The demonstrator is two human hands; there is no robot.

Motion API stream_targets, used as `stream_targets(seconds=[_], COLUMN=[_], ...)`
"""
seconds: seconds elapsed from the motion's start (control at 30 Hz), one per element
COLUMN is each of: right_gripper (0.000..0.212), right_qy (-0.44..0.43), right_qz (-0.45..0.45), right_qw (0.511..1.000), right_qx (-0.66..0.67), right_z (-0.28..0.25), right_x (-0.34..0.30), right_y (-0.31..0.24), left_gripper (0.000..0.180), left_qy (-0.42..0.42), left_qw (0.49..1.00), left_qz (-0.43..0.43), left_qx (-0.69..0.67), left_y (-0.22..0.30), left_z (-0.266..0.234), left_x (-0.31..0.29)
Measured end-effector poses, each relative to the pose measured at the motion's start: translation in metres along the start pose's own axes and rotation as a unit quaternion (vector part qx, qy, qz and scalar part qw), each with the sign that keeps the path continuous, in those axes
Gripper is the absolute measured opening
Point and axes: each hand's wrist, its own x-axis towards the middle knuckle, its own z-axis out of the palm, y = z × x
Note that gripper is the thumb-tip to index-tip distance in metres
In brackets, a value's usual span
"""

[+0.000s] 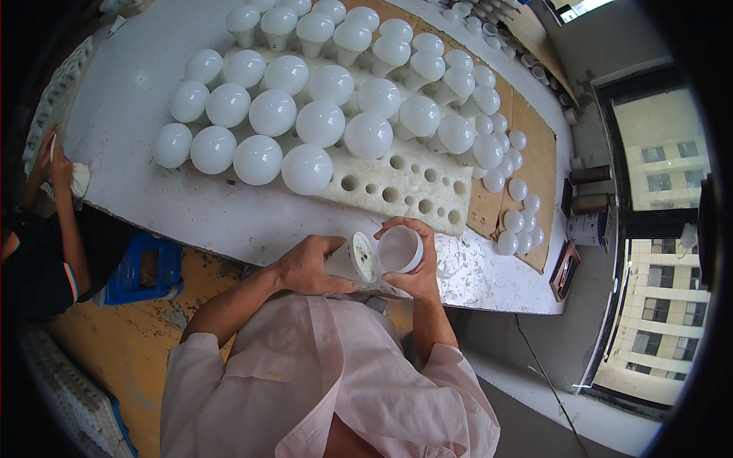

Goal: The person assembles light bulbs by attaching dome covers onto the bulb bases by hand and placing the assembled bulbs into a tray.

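Note:
My left hand [307,266] grips a white bulb base [353,259], its round circuit face turned toward the right. My right hand [416,269] holds a white dome cover [398,249] with its open mouth facing me, right beside the base. Both are held just above the near edge of the white table [191,206]. Beyond them lies a white foam tray [405,187] with round holes, its near right part unfilled. Several assembled white bulbs [307,169] stand in rows on the tray's left and far parts.
Smaller white bulbs [513,221] line a cardboard sheet [534,145] at the right. Another person's arm [65,221] reaches to the table's left edge. A blue crate [149,271] sits below the table. Dark cylinders and a box [588,227] stand by the window.

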Motion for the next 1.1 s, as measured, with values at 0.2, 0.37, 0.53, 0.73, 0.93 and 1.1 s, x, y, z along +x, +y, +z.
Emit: stream_targets(seconds=[0.2, 0.37, 0.53, 0.73, 0.93, 1.1], right_gripper=[0.084, 0.083, 0.081, 0.081, 0.078, 0.078], right_qy=[-0.022, -0.045, -0.103, -0.116, -0.135, -0.145], right_qz=[-0.002, -0.011, 0.009, 0.018, -0.005, 0.012], right_qw=[0.999, 0.993, 0.955, 0.917, 0.905, 0.908], right_qx=[-0.043, -0.106, -0.277, -0.382, -0.404, -0.393], right_z=[0.000, 0.005, 0.020, 0.033, 0.035, 0.035], right_x=[-0.003, 0.000, 0.007, 0.003, 0.000, -0.003], right_y=[0.002, -0.009, -0.032, -0.032, -0.026, -0.023], left_gripper=[0.052, 0.048, 0.042, 0.042, 0.042, 0.041], left_qy=[-0.020, 0.006, 0.003, -0.010, -0.005, -0.005], left_qw=[1.000, 1.000, 0.998, 0.995, 0.993, 0.990], left_qz=[-0.024, -0.007, -0.055, -0.054, -0.030, -0.042], left_qx=[0.000, 0.015, 0.022, 0.079, 0.111, 0.133], left_y=[-0.009, -0.003, 0.006, 0.005, 0.000, -0.003], left_z=[-0.005, -0.006, -0.012, -0.012, -0.010, -0.009], left_x=[-0.001, -0.004, -0.004, -0.005, -0.007, -0.008])
